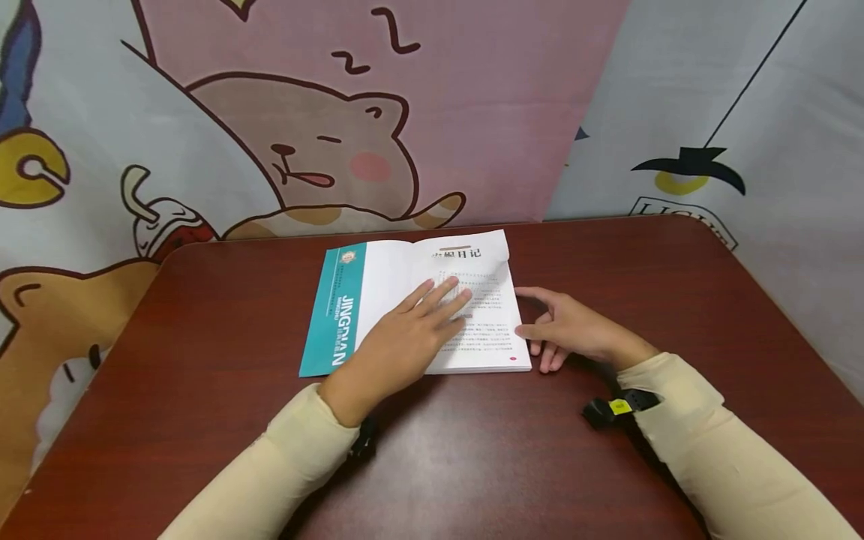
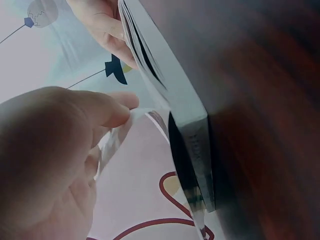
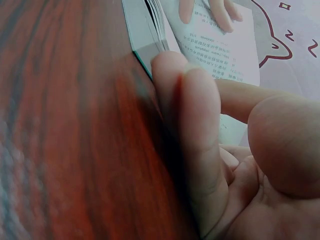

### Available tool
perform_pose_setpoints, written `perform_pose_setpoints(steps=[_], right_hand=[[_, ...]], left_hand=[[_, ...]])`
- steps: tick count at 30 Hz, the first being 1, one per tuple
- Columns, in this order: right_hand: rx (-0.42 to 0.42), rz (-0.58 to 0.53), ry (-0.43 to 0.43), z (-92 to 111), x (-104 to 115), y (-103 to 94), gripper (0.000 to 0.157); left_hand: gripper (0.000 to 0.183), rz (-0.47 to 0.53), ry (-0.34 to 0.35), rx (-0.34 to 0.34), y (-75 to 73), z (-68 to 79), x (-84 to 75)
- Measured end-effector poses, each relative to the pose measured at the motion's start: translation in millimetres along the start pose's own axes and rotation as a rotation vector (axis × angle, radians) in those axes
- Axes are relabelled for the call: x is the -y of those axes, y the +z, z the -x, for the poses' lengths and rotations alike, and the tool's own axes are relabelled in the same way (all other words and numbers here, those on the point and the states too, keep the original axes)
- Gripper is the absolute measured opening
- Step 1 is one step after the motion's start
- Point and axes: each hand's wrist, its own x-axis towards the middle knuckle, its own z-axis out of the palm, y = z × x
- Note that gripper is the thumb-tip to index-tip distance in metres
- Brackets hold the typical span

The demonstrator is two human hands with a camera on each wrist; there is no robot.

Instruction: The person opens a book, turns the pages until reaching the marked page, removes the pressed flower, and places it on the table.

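An open book with printed white pages lies on the table. Its teal cover flap, lettered "JINGDIAN", spreads out on the left. My left hand lies over the pages with fingers extended across the print. In the left wrist view a page bends up to the fingertips of that hand. At the book's right edge is my right hand, its index finger stretched out and thumb tip against the page edge. Its other fingers bend loosely below, close to the table, as the right wrist view shows.
The dark red-brown table extends around the book on all sides. Behind it hangs a cloth backdrop with cartoon animals. A black strap with a small device is worn on the right wrist.
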Motion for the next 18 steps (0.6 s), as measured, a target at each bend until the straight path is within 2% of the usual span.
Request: perform_pose_setpoints(steps=[11,18], right_hand=[[0.001,0.001,0.014,1.2,0.9,0.6,0.085],[0.005,0.011,0.012,0.8,4.4,1.2,0.085]], left_hand=[[0.037,0.064,-0.07,0.022,-0.4,4.8,6.0],[0.038,0.102,-0.146,0.079,1.5,7.1,9.6]])
